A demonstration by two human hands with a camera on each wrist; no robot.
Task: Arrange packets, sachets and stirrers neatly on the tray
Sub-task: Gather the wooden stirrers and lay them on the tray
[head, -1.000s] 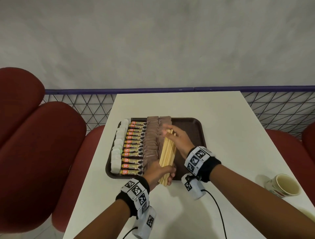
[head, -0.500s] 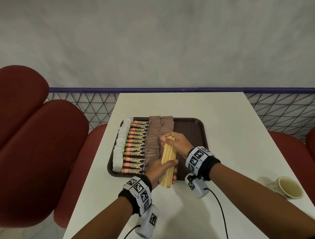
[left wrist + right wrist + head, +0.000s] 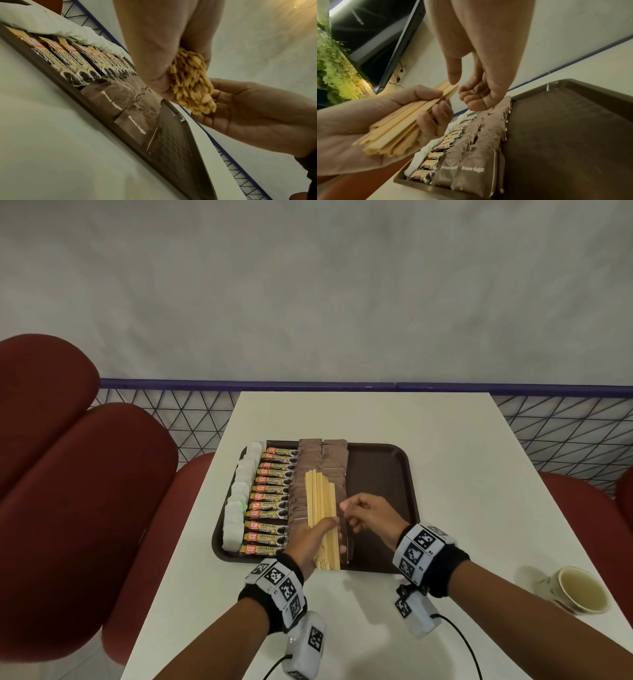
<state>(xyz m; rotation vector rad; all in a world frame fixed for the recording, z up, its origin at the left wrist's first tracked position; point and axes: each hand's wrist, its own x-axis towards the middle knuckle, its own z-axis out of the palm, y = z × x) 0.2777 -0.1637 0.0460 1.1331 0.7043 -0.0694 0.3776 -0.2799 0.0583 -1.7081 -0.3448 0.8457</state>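
Left hand [image 3: 310,542] grip wraps wooden stirrers [image 3: 322,508] above tray [image 3: 380,474]; right hand [image 3: 368,517] at 3 o'clock, fingers loosely curled, holding nothing.

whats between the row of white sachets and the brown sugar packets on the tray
A row of gold-and-black granules sachets lies between the white sachets and the brown sugar packets, clearest in the head view.

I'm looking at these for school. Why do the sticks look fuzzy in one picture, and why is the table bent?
Left wrist view: the sticks sit very near the lens in the left hand, so their ends blur. Head view: the wide lens curves the table edges and railing; the sticks are sharp there. Right wrist view: dim and yellowish, with glare on the plants.
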